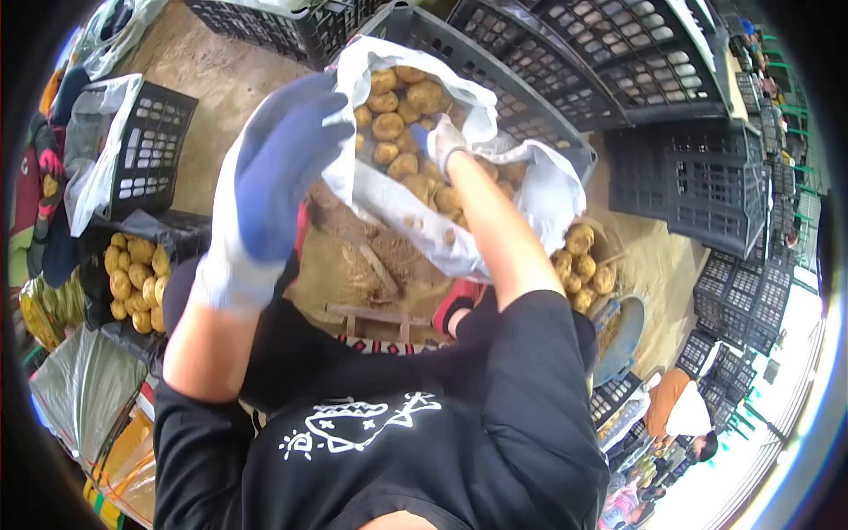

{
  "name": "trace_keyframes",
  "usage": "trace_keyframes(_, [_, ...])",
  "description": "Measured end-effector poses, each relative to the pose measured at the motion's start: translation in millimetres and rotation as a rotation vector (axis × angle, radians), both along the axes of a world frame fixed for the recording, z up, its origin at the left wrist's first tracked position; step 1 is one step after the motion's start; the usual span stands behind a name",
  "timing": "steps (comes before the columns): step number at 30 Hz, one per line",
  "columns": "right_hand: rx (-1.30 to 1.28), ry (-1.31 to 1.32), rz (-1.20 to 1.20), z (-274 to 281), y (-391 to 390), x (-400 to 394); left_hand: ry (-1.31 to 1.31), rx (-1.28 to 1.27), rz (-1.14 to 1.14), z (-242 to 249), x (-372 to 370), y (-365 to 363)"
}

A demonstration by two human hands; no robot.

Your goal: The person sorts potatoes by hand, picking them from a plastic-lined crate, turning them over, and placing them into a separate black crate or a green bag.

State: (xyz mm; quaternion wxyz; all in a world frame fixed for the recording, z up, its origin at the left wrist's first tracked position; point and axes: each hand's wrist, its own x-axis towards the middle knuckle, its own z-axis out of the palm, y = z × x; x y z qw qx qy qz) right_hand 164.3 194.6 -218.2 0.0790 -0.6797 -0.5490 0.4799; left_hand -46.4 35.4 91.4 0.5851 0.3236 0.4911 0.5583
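Observation:
A black plastic crate (579, 159) lined with a white plastic bag (380, 199) stands in front of me, with many potatoes (387, 126) inside. My left hand (283, 163), in a white glove with a blue palm, is raised beside the bag's left edge. Its fingers are apart and slightly bent towards the bag; no object shows in them. Reaching into the bag, my right hand (446, 146) wears a similar glove and is over the potatoes. Its visible fingers are apart, and I see nothing held between them.
Potatoes (583, 265) lie by a tipped bucket (621, 336) at right. Another potato crate (110, 305) stands at left, below a bag-lined crate (155, 146). Black crates (680, 181) are stacked at right. A small wooden stool (367, 318) is between my feet. A person (676, 406) bends at lower right.

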Motion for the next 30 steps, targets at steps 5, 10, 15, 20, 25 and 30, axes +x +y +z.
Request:
trace_keyframes(5, [0.018,-0.391,-0.249,10.0,30.8,-65.2,0.133,-0.071,0.006,-1.1,-6.1,4.2])
trace_keyframes(10, [0.127,-0.331,-0.101,-10.1,47.6,-47.7,0.151,-0.161,-0.007,-5.0,-8.2,7.2])
trace_keyframes(15, [-0.444,0.703,-0.384,57.9,26.0,-9.3,0.121,-0.080,-0.068,5.6,-0.2,-0.6])
trace_keyframes(20, [-0.476,1.081,0.113,171.9,-29.3,19.2,0.294,-0.015,-0.227,-1.1,16.6,-14.1])
trace_keyframes(25, [-0.490,0.969,0.315,264.4,-95.3,42.8,0.338,0.156,-0.469,-22.4,33.3,-14.2])
trace_keyframes(30, [0.343,0.552,0.296,282.7,-158.9,39.2,0.694,0.461,-0.480,-45.2,40.4,-23.3])
